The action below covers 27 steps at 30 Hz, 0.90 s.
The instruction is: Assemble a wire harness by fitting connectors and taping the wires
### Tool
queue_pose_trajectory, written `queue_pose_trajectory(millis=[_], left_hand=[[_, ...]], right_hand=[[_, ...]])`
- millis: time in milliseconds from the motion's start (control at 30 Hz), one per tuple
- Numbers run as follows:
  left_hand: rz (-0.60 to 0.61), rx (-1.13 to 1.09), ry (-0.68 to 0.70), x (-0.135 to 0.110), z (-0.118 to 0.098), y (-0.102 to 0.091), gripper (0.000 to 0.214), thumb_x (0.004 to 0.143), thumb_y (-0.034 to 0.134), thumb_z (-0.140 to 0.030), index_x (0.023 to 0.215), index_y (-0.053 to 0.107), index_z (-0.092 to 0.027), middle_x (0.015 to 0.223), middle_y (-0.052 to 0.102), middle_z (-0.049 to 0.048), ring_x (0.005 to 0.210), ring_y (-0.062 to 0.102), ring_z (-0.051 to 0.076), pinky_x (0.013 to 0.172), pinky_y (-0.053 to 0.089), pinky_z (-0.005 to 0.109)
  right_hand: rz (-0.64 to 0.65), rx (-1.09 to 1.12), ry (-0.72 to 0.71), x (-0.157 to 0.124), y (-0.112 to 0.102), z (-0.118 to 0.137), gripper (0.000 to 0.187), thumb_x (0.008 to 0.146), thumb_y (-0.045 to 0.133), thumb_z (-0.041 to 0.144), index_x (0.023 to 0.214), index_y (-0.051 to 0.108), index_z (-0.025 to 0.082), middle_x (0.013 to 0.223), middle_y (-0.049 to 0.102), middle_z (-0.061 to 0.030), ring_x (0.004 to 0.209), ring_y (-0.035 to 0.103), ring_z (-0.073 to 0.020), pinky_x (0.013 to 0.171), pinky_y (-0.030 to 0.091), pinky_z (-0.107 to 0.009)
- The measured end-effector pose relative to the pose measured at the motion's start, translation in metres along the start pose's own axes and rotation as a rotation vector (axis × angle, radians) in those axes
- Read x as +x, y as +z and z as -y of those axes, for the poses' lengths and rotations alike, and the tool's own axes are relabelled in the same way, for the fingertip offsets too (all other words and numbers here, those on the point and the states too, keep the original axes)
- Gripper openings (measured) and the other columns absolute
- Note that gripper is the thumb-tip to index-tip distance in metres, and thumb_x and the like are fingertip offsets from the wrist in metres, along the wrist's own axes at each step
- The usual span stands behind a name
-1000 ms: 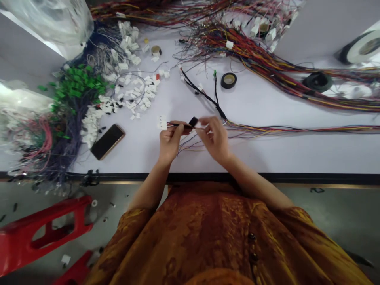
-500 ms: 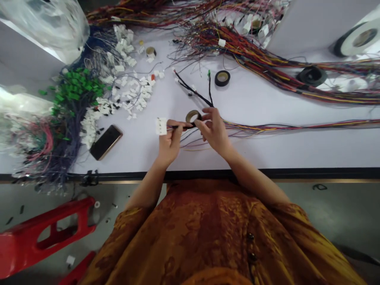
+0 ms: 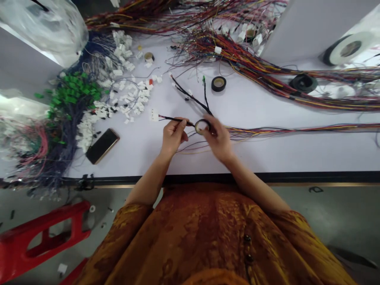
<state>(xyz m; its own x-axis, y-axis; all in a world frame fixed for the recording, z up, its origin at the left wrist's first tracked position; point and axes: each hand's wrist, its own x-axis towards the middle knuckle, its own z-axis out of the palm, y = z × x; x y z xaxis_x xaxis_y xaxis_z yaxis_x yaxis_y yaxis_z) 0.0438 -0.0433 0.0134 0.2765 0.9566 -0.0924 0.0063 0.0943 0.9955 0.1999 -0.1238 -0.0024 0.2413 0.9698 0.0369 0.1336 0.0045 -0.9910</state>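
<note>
My left hand (image 3: 172, 136) pinches a thin bundle of wires partly wrapped in black tape (image 3: 170, 118), which ends in a white connector (image 3: 154, 115) to the left. My right hand (image 3: 218, 138) grips a small roll of black tape (image 3: 202, 126) right beside the bundle, with its fingers curled round the roll. The coloured wires of the harness (image 3: 282, 129) trail off to the right across the white table (image 3: 267, 154). Black taped branches (image 3: 190, 96) fork away behind my hands.
A phone (image 3: 102, 145) lies left of my hands. Loose white connectors (image 3: 124, 95) and green ones (image 3: 74, 89) are heaped at the left. Another tape roll (image 3: 218, 83) sits behind, thick wire looms (image 3: 267, 75) run across the back, and a red stool (image 3: 38, 241) stands on the floor.
The tape roll has gone round the bundle and now sits lower and to the right of it. My left hand has slid slightly right along the wires; the connector has moved a little left.
</note>
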Motion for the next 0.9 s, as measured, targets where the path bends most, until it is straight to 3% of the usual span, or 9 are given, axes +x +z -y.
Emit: queue_pose_trajectory(millis=[67,133,233,300,400,500,633,800,900], left_hand=[[-0.079,-0.078,-0.027,-0.006,-0.005,0.006,0.031,0.085,0.070,-0.050,0.092,0.067,-0.021,0.090,0.075,0.0042,0.043,0.052,0.005,0.038,0.037,0.019],[-0.074,-0.065,0.003,-0.017,-0.010,0.009,0.030,0.086,0.068,-0.051,0.092,0.067,-0.021,0.094,0.075,0.0047,0.058,0.064,0.009,0.054,0.053,0.022],[0.063,0.153,0.205,-0.032,-0.014,0.009,0.027,0.088,0.067,-0.050,0.090,0.071,-0.022,0.101,0.074,0.0066,0.093,0.071,0.018,0.091,0.058,0.035],[0.086,0.234,0.315,-0.036,-0.012,0.010,0.025,0.088,0.067,-0.048,0.089,0.071,-0.023,0.105,0.073,0.0071,0.105,0.069,0.020,0.099,0.055,0.037],[-0.080,0.109,0.262,-0.029,-0.003,0.013,0.027,0.092,0.062,-0.049,0.092,0.064,-0.022,0.108,0.073,0.0063,0.086,0.073,0.016,0.073,0.059,0.028],[-0.170,-0.028,0.076,-0.018,0.004,0.019,0.031,0.092,0.060,-0.053,0.095,0.056,-0.022,0.099,0.075,0.0047,0.050,0.063,0.007,0.041,0.044,0.020],[-0.176,-0.129,-0.078,-0.011,0.003,0.022,0.036,0.087,0.066,-0.055,0.093,0.054,-0.021,0.088,0.077,0.0027,0.041,0.056,0.005,0.036,0.037,0.018],[-0.215,-0.069,0.019,-0.013,-0.006,0.020,0.036,0.089,0.063,-0.055,0.093,0.053,-0.021,0.083,0.077,0.0024,0.033,0.050,0.003,0.031,0.029,0.018],[-0.181,-0.033,0.087,-0.013,-0.009,0.020,0.033,0.092,0.059,-0.053,0.094,0.052,-0.021,0.079,0.075,0.0006,0.031,0.048,0.003,0.029,0.026,0.017]], right_hand=[[0.020,-0.228,-0.155,-0.011,0.002,0.002,0.029,0.091,0.055,0.030,0.119,0.062,0.025,0.099,0.059,-0.0061,0.083,0.058,-0.0163,0.072,0.051,-0.030],[0.005,-0.269,-0.189,-0.011,0.003,0.004,0.023,0.090,0.058,0.031,0.111,0.063,0.024,0.104,0.059,-0.0073,0.084,0.058,-0.0165,0.072,0.052,-0.031],[-0.033,-0.027,0.029,0.010,0.003,0.010,0.029,0.087,0.065,0.039,0.108,0.055,0.022,0.091,0.057,-0.0029,0.063,0.050,-0.0099,0.054,0.044,-0.024],[0.030,0.212,0.227,0.028,0.001,0.013,0.031,0.086,0.065,0.041,0.106,0.051,0.022,0.076,0.051,0.0032,0.052,0.038,-0.0064,0.044,0.032,-0.020],[0.050,0.409,0.311,0.032,-0.002,0.010,0.024,0.090,0.056,0.037,0.108,0.052,0.022,0.072,0.047,0.0050,0.049,0.031,-0.0061,0.041,0.026,-0.019],[-0.047,0.159,0.089,0.006,-0.007,0.000,0.033,0.092,0.052,0.033,0.123,0.055,0.026,0.088,0.059,-0.0022,0.059,0.045,-0.0110,0.052,0.044,-0.025],[0.007,-0.282,-0.266,-0.029,-0.014,-0.007,0.035,0.091,0.054,0.030,0.125,0.061,0.026,0.103,0.065,-0.0086,0.081,0.060,-0.0188,0.079,0.054,-0.037],[-0.097,-0.204,-0.190,-0.030,-0.020,0.000,0.037,0.093,0.051,0.027,0.130,0.055,0.024,0.085,0.060,-0.0016,0.064,0.052,-0.0136,0.066,0.052,-0.030],[-0.002,-0.305,-0.245,-0.027,-0.020,0.000,0.039,0.093,0.051,0.024,0.132,0.055,0.023,0.094,0.061,-0.0046,0.070,0.055,-0.0145,0.068,0.052,-0.030]])
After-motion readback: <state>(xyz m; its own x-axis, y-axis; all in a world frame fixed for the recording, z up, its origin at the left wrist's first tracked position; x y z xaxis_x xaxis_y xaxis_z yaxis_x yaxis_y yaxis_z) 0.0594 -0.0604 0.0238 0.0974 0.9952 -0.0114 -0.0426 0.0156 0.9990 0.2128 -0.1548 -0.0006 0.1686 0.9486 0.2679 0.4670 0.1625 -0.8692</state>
